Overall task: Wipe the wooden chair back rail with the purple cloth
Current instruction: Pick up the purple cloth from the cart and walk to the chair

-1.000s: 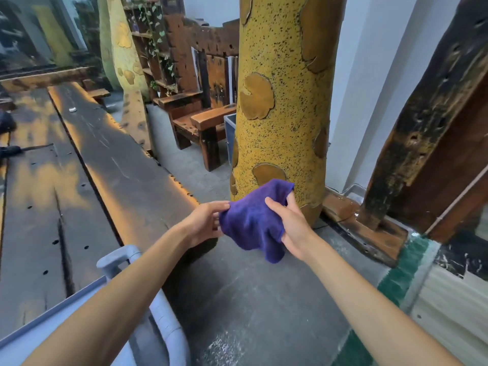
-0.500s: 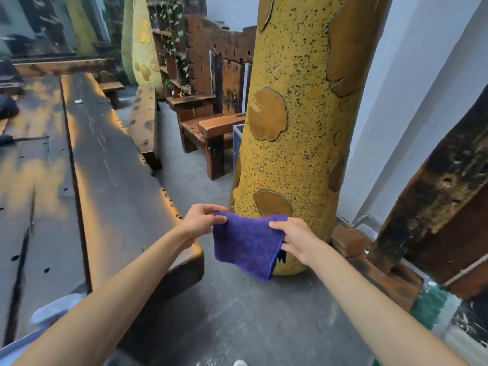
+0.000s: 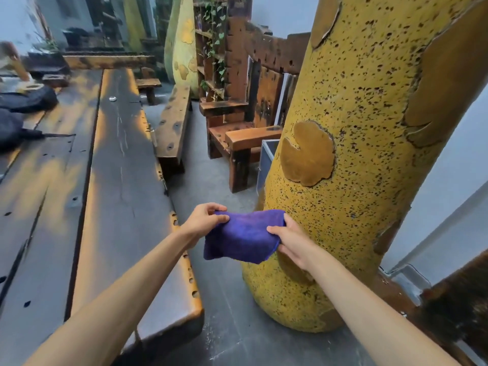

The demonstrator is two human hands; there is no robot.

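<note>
Both bare forearms reach forward from the bottom edge, angled toward each other, and meet at one purple cloth [image 3: 241, 240] held in the air just in front of the yellow pillar [image 3: 356, 154]. The left hand [image 3: 204, 220] pinches the cloth's upper left corner, thumb and fingers closed on the fabric. The right hand [image 3: 289, 240] grips the right edge, thumb laid over the front face and fingers curled behind. The cloth hangs folded between the two hands, its lower left corner drooping free.

Left of the pillar, one long dark wooden counter [image 3: 118, 180] runs away from the viewer, its near end beneath the left forearm. Grey floor [image 3: 224, 326] lies between the counter and the pillar.

Behind the pillar, partly hidden by it, stands one wooden chair [image 3: 237, 128], well apart from the cloth; its back rail [image 3: 269, 52] crosses the top, notched and worn. One low wooden bench [image 3: 173, 128] lies between chair and counter. Farther back rises a second yellow pillar [image 3: 182, 43].
</note>
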